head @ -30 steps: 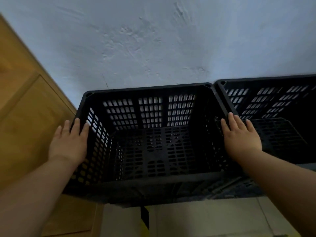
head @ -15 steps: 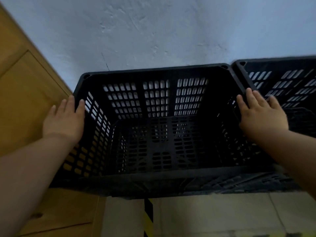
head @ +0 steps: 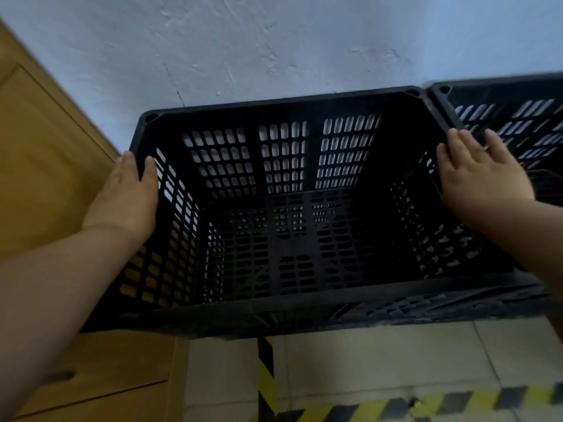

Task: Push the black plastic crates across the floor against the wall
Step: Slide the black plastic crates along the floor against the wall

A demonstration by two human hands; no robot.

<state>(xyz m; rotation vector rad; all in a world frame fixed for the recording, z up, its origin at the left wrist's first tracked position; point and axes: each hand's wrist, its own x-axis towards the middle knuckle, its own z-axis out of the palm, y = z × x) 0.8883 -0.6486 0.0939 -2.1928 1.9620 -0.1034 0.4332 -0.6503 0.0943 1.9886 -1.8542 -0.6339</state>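
Observation:
A black slatted plastic crate (head: 274,105) stands empty in the middle of the view, and its far rim sits at the pale blue wall (head: 274,41). A second black crate (head: 515,117) stands beside it on the right, corner to corner, also at the wall. My left hand (head: 125,196) clasps the left rim, thumb inside and fingers outside. My right hand (head: 481,175) lies over the right rim, with its fingers reaching across to the second crate.
A wooden cabinet (head: 45,153) runs along the left, close to the crate's left side. Pale floor tiles (head: 380,354) lie in front of the crate, marked with yellow-and-black hazard tape (head: 265,376).
Both hands have slid forward along the rims toward the wall. The view has shifted back, so more floor and tape show in front of the crate.

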